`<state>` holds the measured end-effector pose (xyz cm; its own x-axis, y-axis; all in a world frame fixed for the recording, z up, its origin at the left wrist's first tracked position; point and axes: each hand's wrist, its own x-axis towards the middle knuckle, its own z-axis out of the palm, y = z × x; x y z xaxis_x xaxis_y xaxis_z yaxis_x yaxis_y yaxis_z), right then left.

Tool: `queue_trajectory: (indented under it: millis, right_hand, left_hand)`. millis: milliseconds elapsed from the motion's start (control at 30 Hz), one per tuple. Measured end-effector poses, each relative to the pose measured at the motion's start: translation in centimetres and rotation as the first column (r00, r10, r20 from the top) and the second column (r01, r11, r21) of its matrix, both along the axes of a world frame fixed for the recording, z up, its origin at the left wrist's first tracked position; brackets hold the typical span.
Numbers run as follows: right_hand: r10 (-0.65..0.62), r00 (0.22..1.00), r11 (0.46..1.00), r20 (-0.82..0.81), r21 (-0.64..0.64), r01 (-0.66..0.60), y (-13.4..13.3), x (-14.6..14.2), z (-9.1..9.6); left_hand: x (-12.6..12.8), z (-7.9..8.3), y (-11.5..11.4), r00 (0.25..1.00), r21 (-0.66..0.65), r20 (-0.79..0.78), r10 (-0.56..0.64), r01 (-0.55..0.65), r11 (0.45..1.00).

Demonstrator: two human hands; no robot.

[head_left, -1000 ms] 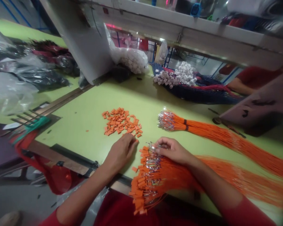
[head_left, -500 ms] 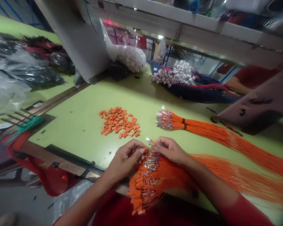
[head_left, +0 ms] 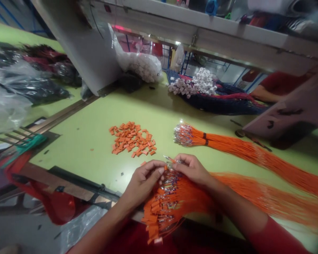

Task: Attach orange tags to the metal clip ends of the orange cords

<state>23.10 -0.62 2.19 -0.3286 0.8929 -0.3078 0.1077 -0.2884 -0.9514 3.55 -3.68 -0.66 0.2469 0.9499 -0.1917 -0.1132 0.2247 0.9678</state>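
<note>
We judge the step in hand to be bringing a small orange tab point(head_left: 165, 168) to a metal-tipped cord point(head_left: 170, 159). Our left hand point(head_left: 145, 178) pinches the tab between thumb and forefinger; our right hand point(head_left: 192, 168) pinches the cord just behind its tip, the other fingers curled. Tab and tip sit near each other, between our hands; whether they touch, we cannot tell. The next move, as we read it, calls for steady alignment of the two. The tip points to about ten o'clock, so the cord's short visible length lies along a ten-to-four line; our fingers hide the tab's long axis. A bundle of orange cords point(head_left: 190, 199) lies between our forearms, its strands running toward three o'clock. A heap of tabs point(head_left: 132, 139) lies at eleven o'clock from our left hand.
</note>
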Motion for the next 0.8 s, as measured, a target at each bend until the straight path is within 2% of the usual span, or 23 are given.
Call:
queue_trajectory:
  millis: [133, 400, 567, 800]
  right_hand:
    - [-0.014, 0.999, 0.997, 0.030, 0.080, 0.011, -0.13, 0.00, -0.13]
    - [-0.001, 0.997, 0.989, 0.079, 0.145, -0.011, -0.39, -0.01, -0.13]
    - [0.016, 0.993, 0.984, 0.114, 0.174, -0.036, -0.38, 0.01, -0.13]
    - [0.012, 0.983, 0.966, 0.184, 0.253, -0.059, -0.67, -0.34, 0.05]
  left_hand:
    - [0.19, 0.67, 0.13, 0.997, -0.034, 0.033, 0.064, -0.063, 0.997]
    - [0.38, 0.65, 0.06, 0.997, -0.068, 0.055, 0.047, -0.043, 0.997]
    - [0.41, 0.54, 0.02, 0.996, -0.060, 0.062, 0.058, -0.054, 0.997]
    - [0.17, 0.99, 0.17, 0.998, 0.006, -0.026, 0.056, -0.056, 0.998]
